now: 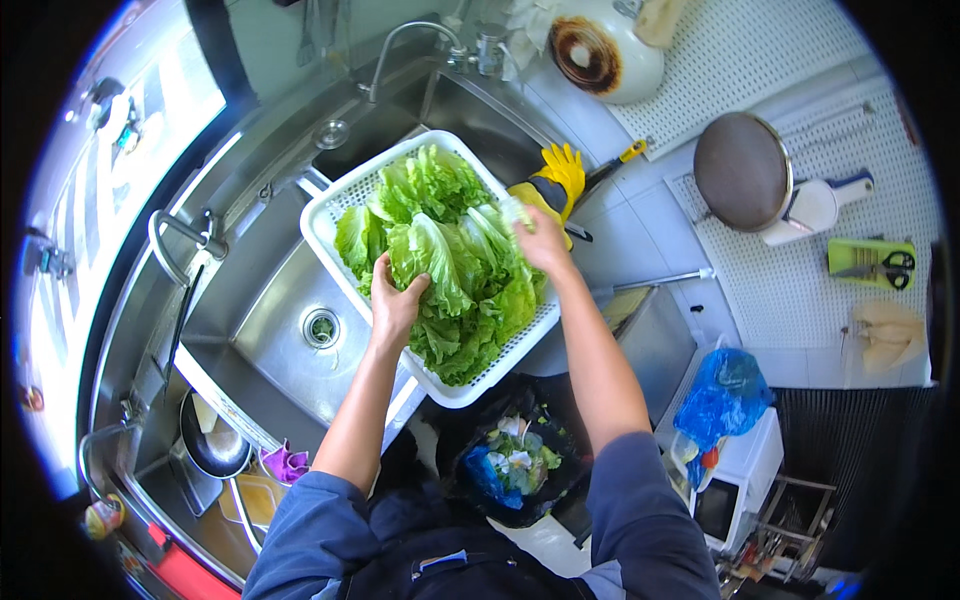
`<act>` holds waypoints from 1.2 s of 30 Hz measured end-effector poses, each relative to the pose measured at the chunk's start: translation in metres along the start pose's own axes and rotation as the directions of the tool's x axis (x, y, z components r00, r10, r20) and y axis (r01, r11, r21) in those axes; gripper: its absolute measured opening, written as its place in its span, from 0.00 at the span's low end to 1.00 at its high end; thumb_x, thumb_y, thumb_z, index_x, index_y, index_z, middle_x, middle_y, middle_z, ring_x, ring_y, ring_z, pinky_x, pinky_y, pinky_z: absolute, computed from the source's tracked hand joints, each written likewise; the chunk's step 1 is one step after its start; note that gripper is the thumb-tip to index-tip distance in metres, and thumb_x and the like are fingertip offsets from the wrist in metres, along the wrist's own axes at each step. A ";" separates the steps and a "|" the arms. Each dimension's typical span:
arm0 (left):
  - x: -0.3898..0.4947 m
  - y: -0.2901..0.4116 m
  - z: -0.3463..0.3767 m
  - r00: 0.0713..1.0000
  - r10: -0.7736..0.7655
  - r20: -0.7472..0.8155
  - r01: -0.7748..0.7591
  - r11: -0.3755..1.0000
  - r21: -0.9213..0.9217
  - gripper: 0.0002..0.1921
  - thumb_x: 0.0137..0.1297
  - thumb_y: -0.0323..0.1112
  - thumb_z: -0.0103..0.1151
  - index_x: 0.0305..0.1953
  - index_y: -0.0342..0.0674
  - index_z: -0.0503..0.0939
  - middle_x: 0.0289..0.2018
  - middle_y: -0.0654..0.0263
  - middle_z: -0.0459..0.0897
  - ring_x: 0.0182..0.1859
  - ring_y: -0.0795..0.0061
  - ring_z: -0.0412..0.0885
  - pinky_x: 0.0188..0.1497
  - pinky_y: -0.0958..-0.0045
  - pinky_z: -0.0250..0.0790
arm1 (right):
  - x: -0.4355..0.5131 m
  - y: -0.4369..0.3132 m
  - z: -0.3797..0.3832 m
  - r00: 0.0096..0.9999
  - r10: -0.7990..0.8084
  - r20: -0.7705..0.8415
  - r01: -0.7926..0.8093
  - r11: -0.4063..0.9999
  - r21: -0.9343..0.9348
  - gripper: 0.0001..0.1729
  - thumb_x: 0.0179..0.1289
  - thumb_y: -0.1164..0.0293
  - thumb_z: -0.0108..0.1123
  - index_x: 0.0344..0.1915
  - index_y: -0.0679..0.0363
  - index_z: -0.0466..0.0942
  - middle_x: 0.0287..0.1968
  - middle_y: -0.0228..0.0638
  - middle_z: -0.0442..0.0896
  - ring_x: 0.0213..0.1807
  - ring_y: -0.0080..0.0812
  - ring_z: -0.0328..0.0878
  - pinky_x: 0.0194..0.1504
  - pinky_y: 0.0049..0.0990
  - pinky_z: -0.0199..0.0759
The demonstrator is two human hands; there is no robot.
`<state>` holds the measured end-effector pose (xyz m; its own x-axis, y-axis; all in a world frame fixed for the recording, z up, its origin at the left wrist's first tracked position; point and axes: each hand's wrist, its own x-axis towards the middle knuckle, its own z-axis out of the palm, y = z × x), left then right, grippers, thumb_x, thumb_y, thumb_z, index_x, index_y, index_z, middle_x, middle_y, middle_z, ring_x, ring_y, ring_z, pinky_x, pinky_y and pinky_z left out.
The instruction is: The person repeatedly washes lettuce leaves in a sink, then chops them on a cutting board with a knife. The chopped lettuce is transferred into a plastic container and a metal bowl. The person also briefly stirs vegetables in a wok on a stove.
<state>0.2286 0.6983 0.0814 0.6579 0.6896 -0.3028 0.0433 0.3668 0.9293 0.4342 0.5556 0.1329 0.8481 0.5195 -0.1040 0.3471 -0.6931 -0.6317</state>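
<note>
A white perforated plastic basket [486, 391] heaped with green lettuce leaves [472, 322] sits across the sink's divider, tilted in view. At the basket's left side my left hand [396, 300] grips the edge of a broad lettuce leaf [429, 259], thumb on top. My right hand [541, 238] is over the right rim, slightly blurred, with a pale green piece of lettuce [517, 216] in its fingers. The leaves hide most of the basket's floor.
Left of the basket is a steel sink basin [281, 300] with scraps around its drain [322, 328]. Yellow rubber gloves [559, 180] hang beyond the right rim. A black-lined waste bin [514, 457] with scraps stands below. A pan [214, 446] lies at lower left; a faucet [409, 30] rises behind.
</note>
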 end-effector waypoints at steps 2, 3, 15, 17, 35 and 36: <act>0.004 -0.002 0.003 0.994 -0.077 0.077 0.077 0.997 0.012 0.37 0.57 0.24 0.65 0.66 0.30 0.58 0.55 0.52 0.76 0.53 0.64 0.78 0.54 0.68 0.72 | -0.005 -0.005 0.022 0.996 -0.008 0.088 0.027 0.975 -0.219 0.31 0.66 0.59 0.59 0.63 0.64 0.69 0.54 0.50 0.81 0.58 0.45 0.78 0.60 0.35 0.69; 0.008 -0.005 0.007 0.983 -0.139 0.122 0.138 0.990 0.018 0.37 0.57 0.27 0.66 0.66 0.31 0.58 0.55 0.52 0.76 0.53 0.63 0.78 0.55 0.68 0.71 | -0.006 -0.009 0.036 0.995 -0.019 0.101 0.054 0.935 -0.350 0.36 0.65 0.54 0.60 0.66 0.64 0.66 0.56 0.50 0.80 0.60 0.45 0.76 0.62 0.35 0.68; 0.037 -0.004 0.001 0.847 -0.470 0.249 0.525 0.815 -0.245 0.38 0.62 0.58 0.63 0.66 0.40 0.67 0.64 0.56 0.69 0.64 0.58 0.67 0.67 0.51 0.59 | 0.018 -0.058 0.058 0.923 0.163 0.348 -0.068 0.961 -0.269 0.34 0.40 0.51 0.77 0.43 0.64 0.84 0.44 0.45 0.84 0.47 0.39 0.82 0.48 0.40 0.76; 0.028 -0.003 0.004 0.874 -0.430 0.228 0.484 0.812 -0.325 0.41 0.61 0.58 0.64 0.68 0.40 0.65 0.67 0.56 0.65 0.67 0.57 0.64 0.69 0.50 0.56 | -0.004 -0.071 0.069 0.997 0.081 0.018 -0.071 0.950 -0.303 0.33 0.43 0.51 0.73 0.46 0.64 0.83 0.47 0.46 0.83 0.48 0.43 0.81 0.50 0.41 0.76; -0.004 0.053 -0.009 0.982 0.168 0.081 -0.112 0.879 -0.464 0.33 0.71 0.53 0.54 0.65 0.32 0.65 0.60 0.55 0.73 0.60 0.62 0.74 0.63 0.60 0.68 | -0.086 -0.144 0.036 0.905 -0.390 -0.171 0.420 0.884 0.204 0.42 0.44 0.55 0.67 0.59 0.63 0.71 0.52 0.48 0.78 0.57 0.46 0.75 0.59 0.42 0.68; -0.013 0.055 -0.009 0.972 0.198 0.123 -0.134 0.907 -0.399 0.34 0.70 0.54 0.55 0.65 0.32 0.66 0.60 0.55 0.73 0.59 0.62 0.74 0.62 0.61 0.68 | -0.101 -0.141 0.031 0.883 -0.375 -0.282 0.442 0.865 0.236 0.40 0.45 0.57 0.67 0.59 0.64 0.71 0.52 0.48 0.78 0.55 0.46 0.75 0.59 0.42 0.67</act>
<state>0.2157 0.7155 0.1342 0.7405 0.6667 -0.0845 -0.3494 0.4893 0.7991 0.2870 0.6163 0.2089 0.7320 0.5773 0.3618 0.5811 -0.2521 -0.7738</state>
